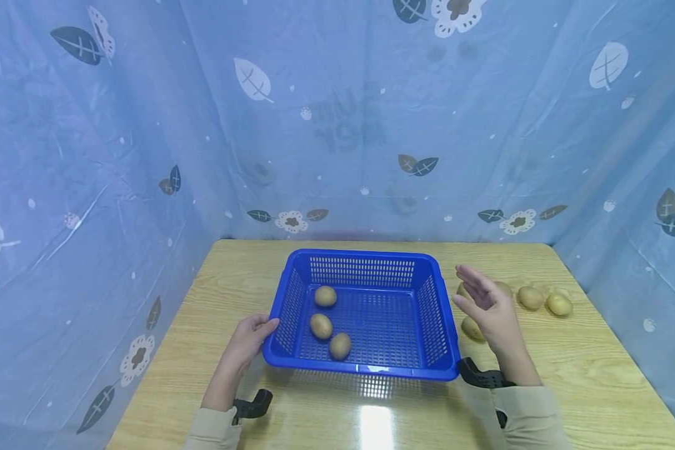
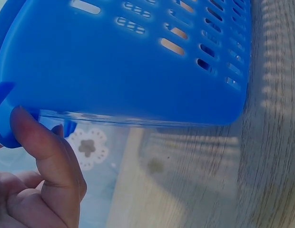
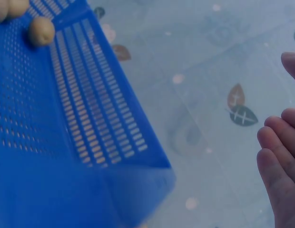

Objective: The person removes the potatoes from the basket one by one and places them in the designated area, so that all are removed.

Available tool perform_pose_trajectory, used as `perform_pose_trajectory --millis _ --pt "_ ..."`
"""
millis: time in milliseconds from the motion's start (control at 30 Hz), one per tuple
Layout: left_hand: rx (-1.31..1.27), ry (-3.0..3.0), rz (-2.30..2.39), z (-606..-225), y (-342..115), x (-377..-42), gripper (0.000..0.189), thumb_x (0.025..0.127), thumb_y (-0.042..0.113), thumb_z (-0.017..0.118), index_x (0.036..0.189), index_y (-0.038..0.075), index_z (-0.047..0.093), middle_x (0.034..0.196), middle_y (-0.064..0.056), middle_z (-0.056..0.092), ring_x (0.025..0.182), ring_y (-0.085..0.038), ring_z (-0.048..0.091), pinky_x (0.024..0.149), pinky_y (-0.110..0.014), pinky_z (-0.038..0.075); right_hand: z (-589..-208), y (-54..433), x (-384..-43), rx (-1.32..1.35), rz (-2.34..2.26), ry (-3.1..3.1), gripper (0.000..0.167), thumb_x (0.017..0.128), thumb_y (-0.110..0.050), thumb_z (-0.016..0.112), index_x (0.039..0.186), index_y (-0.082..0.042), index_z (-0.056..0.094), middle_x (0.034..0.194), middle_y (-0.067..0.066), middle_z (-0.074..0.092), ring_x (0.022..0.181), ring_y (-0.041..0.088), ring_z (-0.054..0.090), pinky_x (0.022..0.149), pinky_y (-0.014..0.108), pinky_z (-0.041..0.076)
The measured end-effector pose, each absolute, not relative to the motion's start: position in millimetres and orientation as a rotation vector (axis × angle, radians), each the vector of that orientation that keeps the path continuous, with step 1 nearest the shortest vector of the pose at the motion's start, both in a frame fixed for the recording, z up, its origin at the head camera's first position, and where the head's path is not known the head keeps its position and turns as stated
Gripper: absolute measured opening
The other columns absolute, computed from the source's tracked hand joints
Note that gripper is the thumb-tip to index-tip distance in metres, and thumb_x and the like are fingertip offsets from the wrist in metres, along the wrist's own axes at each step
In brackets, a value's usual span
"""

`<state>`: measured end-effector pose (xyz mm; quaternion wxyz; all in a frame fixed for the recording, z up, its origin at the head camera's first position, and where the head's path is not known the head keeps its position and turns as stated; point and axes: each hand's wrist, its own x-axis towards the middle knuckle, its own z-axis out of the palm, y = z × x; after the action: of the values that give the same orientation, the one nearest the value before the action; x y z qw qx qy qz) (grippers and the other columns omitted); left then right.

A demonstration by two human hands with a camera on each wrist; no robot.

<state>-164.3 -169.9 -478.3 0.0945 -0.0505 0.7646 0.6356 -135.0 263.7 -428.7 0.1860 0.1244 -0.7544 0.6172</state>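
A blue plastic basket (image 1: 365,370) with slotted walls stands on the table, three potatoes (image 1: 325,296) lying in its left half. My left hand (image 1: 250,340) grips the basket's left rim; in the left wrist view its thumb (image 2: 40,137) lies against the rim near a corner. To the right of the basket, my right hand (image 1: 492,312) is raised with nothing in it, fingers extended and thumb apart. Several more potatoes (image 1: 530,298) lie on the table around and beyond it, some partly hidden behind the hand. The right wrist view shows the fingers (image 3: 276,142) apart from the basket.
The wooden table (image 1: 590,362) ends at a blue patterned curtain (image 1: 337,156) at the back and along both sides. Black wrist mounts (image 1: 478,375) sit on both forearms, the right one close to the basket's front right corner.
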Motion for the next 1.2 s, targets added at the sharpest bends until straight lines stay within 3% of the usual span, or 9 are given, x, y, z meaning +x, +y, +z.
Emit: perform_pose_trajectory --millis 333,567,733,1000,1200 --pt "-0.146 2.291 1.879 -478.2 -170.2 -162.9 0.035 0.099 0.021 0.049 0.118 -0.008 0.054 0.104 -0.021 0.067 0.090 -0.028 0.069 0.076 -0.034 0.059 -425.0 245.1 -141.4 0.380 1.777 -2.162 0.054 0.088 0.002 0.062 0.138 0.005 0.041 0.142 0.025 0.043 0.125 0.000 0.046 0.103 0.010 0.036" --pt "-0.152 2.292 1.875 -476.7 -169.8 -163.2 0.035 0.099 0.022 0.050 0.118 -0.008 0.054 0.104 -0.021 0.067 0.090 -0.026 0.069 0.076 -0.034 0.058 -424.4 234.2 -147.8 0.492 1.770 -2.160 0.052 0.089 0.003 0.061 0.138 0.004 0.043 0.140 0.014 0.049 0.126 0.002 0.047 0.104 0.012 0.036" --pt "-0.167 2.304 1.854 -475.9 -169.2 -164.7 0.036 0.099 0.023 0.050 0.119 -0.007 0.054 0.105 -0.020 0.067 0.090 -0.024 0.068 0.077 -0.034 0.058 -425.2 226.2 -152.5 0.595 1.743 -2.140 0.051 0.086 0.007 0.061 0.134 0.009 0.045 0.137 0.023 0.049 0.125 0.003 0.049 0.103 0.013 0.038" --pt "-0.177 2.283 1.873 -476.7 -169.2 -166.8 0.032 0.099 0.020 0.050 0.117 -0.007 0.055 0.103 -0.021 0.067 0.088 -0.025 0.069 0.076 -0.033 0.058 -429.6 217.0 -163.2 0.612 1.846 -2.173 0.052 0.088 0.004 0.060 0.136 0.007 0.042 0.140 0.026 0.045 0.125 0.002 0.047 0.103 0.013 0.038" --pt "-0.188 2.302 1.841 -477.7 -169.2 -165.4 0.034 0.099 0.022 0.050 0.118 -0.006 0.055 0.103 -0.019 0.068 0.089 -0.023 0.068 0.077 -0.034 0.058 -429.5 209.4 -171.8 0.610 1.886 -2.226 0.052 0.090 -0.002 0.062 0.138 0.002 0.042 0.141 0.026 0.042 0.129 0.011 0.046 0.105 0.016 0.038"
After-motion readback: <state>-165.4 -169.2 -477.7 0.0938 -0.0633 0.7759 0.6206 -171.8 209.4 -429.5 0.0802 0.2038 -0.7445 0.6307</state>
